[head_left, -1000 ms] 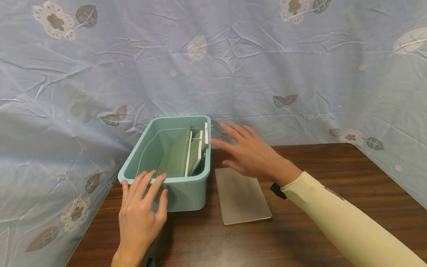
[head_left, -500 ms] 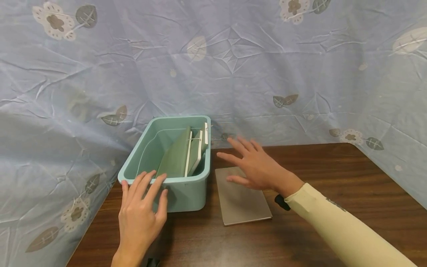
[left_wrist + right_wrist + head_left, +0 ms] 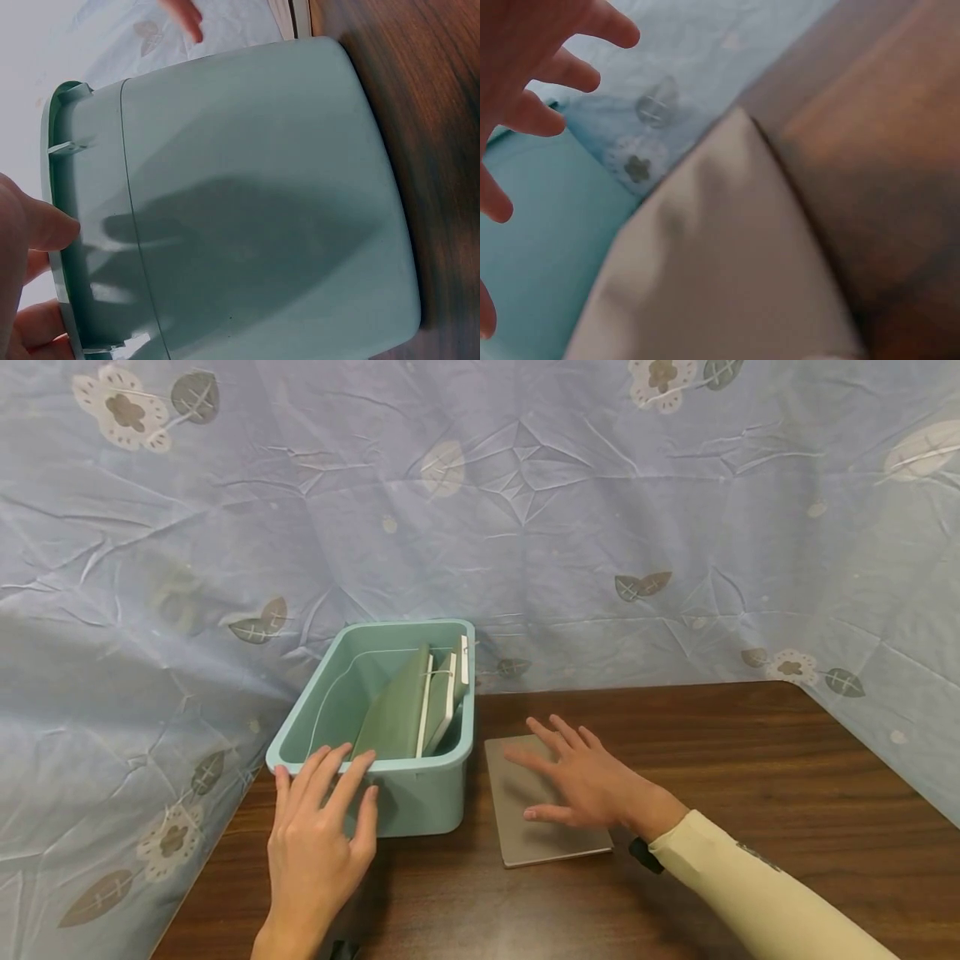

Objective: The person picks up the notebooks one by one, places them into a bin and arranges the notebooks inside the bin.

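A pale green plastic bin [image 3: 408, 802] stands on the brown wooden table. My left hand [image 3: 318, 852] rests at its near rim with fingers spread; in the left wrist view the thumb [image 3: 54, 225] lies against that rim [image 3: 66, 300]. Inside the bin lean green-covered notebooks [image 3: 393, 710] with white page edges, toward the right wall. A taupe notebook [image 3: 551, 846] lies flat to the right of the bin. Over it my right hand [image 3: 588, 785] hovers with spread fingers, holding nothing; the right wrist view shows its fingertips above the notebook cover [image 3: 720, 255] and the bin wall [image 3: 540, 247].
A blue-grey floral cloth [image 3: 525, 527] hangs behind the table and along both sides. The bare wood tabletop [image 3: 735, 760] extends to the right of the notebook. The bin's back sits close to the cloth.
My right hand has moved back from beside the bin's right rim, down and toward me, over the taupe notebook. The left hand, the bin and the notebooks have stayed put.
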The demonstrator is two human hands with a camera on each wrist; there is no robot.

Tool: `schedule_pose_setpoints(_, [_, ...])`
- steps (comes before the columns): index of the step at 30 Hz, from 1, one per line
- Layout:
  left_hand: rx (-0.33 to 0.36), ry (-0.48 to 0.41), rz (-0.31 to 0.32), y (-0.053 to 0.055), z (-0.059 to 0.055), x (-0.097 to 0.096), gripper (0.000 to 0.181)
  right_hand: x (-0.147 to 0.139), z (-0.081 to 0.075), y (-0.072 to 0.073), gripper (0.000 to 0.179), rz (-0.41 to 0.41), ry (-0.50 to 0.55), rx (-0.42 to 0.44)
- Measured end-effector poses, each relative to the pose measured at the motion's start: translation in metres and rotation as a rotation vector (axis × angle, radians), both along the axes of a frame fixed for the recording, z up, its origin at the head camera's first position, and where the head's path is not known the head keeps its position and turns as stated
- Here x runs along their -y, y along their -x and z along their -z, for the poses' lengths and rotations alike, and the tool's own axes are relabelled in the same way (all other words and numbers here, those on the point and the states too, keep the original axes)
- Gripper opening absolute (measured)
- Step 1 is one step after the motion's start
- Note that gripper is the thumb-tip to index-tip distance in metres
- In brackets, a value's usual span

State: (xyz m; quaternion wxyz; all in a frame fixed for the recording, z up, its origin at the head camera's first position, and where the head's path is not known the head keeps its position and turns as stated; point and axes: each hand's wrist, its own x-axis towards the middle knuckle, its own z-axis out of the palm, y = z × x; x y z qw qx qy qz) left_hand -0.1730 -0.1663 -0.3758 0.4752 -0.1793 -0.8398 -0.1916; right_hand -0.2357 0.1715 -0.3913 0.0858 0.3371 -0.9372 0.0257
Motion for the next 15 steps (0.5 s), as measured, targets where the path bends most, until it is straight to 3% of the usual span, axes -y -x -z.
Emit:
schedule_pose_setpoints(10, [-0.008, 0.005, -0.003, 0.001, 0.001, 0.0, 0.032, -0.012, 0.033, -0.009, 0.078, 0.007, 0.002, 0.133])
schedule_pose_setpoints(15, [-0.007, 0.002, -0.002, 0.002, 0.002, 0.0, 0.032, -0.015, 0.042, -0.012, 0.076, 0.022, 0.012, 0.212])
